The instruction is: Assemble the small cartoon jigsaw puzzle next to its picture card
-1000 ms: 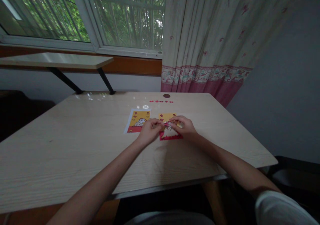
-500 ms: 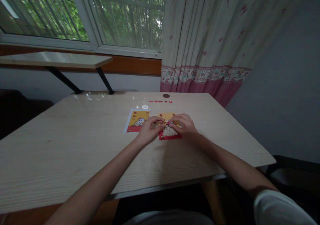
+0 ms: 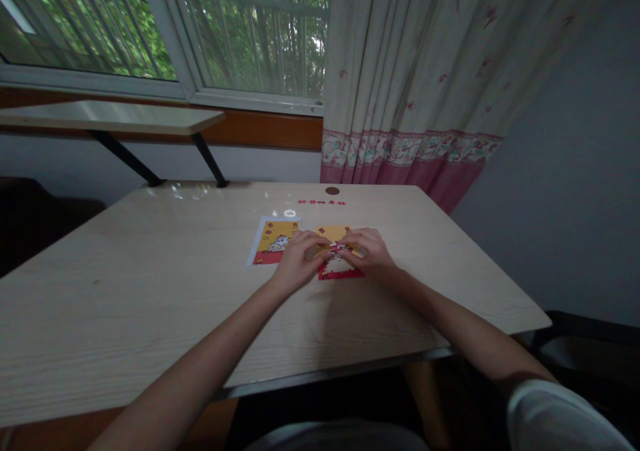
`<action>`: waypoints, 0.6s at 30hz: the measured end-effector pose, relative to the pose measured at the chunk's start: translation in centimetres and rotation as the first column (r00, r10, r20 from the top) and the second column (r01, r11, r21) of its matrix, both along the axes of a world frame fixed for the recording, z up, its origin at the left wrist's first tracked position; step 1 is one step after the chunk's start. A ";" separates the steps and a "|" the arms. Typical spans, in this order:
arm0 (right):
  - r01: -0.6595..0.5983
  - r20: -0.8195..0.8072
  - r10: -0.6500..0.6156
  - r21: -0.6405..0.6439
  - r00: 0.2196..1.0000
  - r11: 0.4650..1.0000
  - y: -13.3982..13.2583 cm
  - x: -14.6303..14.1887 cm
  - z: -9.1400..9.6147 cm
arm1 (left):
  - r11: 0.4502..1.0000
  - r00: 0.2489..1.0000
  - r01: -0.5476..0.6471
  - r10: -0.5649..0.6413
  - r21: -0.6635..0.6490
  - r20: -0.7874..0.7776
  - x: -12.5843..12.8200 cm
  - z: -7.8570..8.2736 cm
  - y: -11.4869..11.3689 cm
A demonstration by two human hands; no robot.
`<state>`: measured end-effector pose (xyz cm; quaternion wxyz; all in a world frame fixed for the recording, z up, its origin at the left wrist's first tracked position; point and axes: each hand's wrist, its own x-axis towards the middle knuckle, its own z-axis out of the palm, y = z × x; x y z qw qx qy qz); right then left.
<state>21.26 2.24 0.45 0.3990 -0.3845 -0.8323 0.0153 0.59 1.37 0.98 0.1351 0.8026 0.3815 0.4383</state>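
A small red and yellow picture card (image 3: 340, 269) lies on the light wooden table (image 3: 150, 291). My left hand (image 3: 299, 259) and my right hand (image 3: 367, 249) both rest on it, fingertips pinched together over its middle. What the fingertips grip is too small to make out. A second card (image 3: 273, 240) with a white border and the same yellow and red picture lies just to the left of my left hand.
A row of tiny red pieces (image 3: 323, 202) and a round brown disc (image 3: 332, 190) lie near the table's far edge. A wall-mounted shelf (image 3: 115, 119) sits under the window at the back left. A flowered curtain (image 3: 410, 84) hangs behind the table.
My hands have barely shifted over the red and yellow card; my left fingertips have closed in slightly towards the right ones.
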 end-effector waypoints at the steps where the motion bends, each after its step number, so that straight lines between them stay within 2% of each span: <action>1: -0.001 0.005 0.001 0.000 1.000 1.000 0.1 0.1 0.1 | 1.000 1.000 -0.003 0.003 0.003 -0.008 0.0 -0.1 0.0; 6: -0.020 0.101 0.030 -0.103 0.994 0.994 1.0 1.9 0.5 | 0.999 0.995 -0.047 0.045 -0.015 -0.094 -0.5 -0.1 -0.1; 11: -0.012 0.232 0.075 -0.261 0.970 0.965 1.8 4.2 0.1 | 0.999 0.954 -0.042 0.042 0.008 -0.296 -2.1 -0.3 0.0; 18: -0.067 0.244 0.157 -0.342 0.957 0.937 1.5 3.9 0.0 | 0.998 0.909 -0.041 0.055 0.041 -0.414 -2.6 -0.6 0.1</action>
